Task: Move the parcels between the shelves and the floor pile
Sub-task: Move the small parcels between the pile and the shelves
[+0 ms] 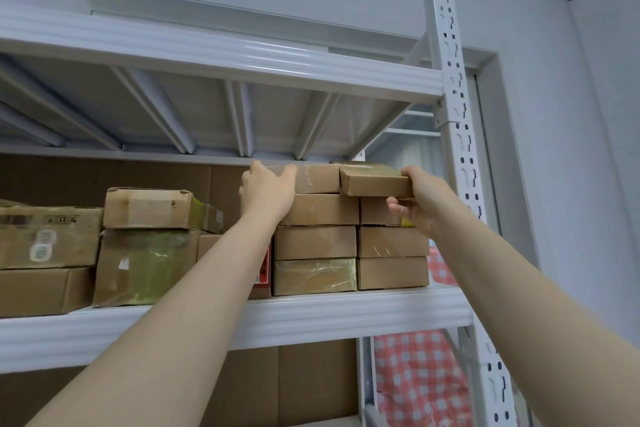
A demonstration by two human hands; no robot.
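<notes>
Two stacks of flat brown cardboard parcels stand side by side at the right end of the white shelf [311, 319]. My right hand [414, 199] grips the top parcel of the right stack [375, 180], fingers over its right edge and thumb under it; this parcel sits slightly tilted. My left hand [266, 194] rests with straight fingers against the left end of the top parcel of the left stack [318, 178]. Below lie more parcels, one wrapped in yellowish tape [313, 276].
Larger taped boxes [149, 263] fill the shelf's left part. The upper shelf's beam [221, 55] hangs close above the stacks. A perforated white upright [457, 135] stands right of my right hand. Red checked cloth [415, 381] shows behind the rack.
</notes>
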